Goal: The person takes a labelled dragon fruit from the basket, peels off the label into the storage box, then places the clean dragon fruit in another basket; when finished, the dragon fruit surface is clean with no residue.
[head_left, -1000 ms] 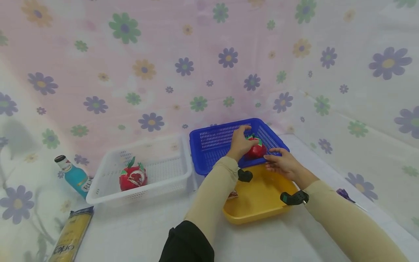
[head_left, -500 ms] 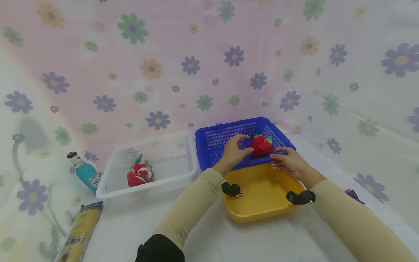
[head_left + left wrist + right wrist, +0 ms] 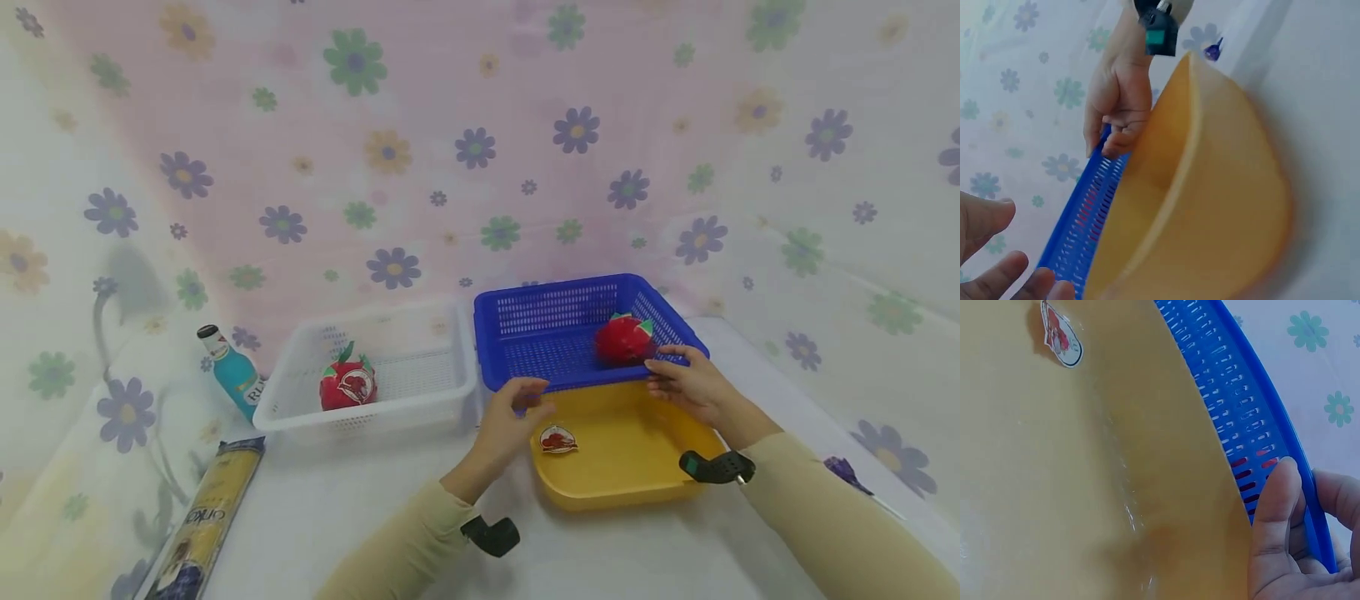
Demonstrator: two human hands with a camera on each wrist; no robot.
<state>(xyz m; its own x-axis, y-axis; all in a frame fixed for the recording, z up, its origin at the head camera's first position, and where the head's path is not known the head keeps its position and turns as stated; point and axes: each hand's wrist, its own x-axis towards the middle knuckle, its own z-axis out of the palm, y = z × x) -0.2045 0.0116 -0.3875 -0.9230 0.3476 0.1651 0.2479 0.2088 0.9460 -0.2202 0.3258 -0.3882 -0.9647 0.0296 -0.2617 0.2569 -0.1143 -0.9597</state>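
A red dragon fruit (image 3: 625, 339) with green scales lies at the right end of the blue basket (image 3: 525, 304). My right hand (image 3: 693, 390) pinches the basket's near rim with thumb and fingers, as the right wrist view shows up close. In front of the basket sits the yellow tray (image 3: 622, 492), which holds a sticker (image 3: 558, 439) with a dragon fruit picture. My left hand (image 3: 501, 423) hovers by the tray's left edge, fingers relaxed and holding nothing. Through the basket's slots a bit of red shows in both wrist views.
A white basket (image 3: 390, 421) stands to the left with another dragon fruit (image 3: 348, 383) bearing a label. Beyond it leans a blue bottle (image 3: 236, 375). A yellow pasta pack (image 3: 206, 517) lies at front left, and a small purple item (image 3: 846, 472) at far right.
My left hand has let go of the dragon fruit in the blue basket and drawn back left and toward me. The right hand stays at the rim. The head view has turned slightly left.
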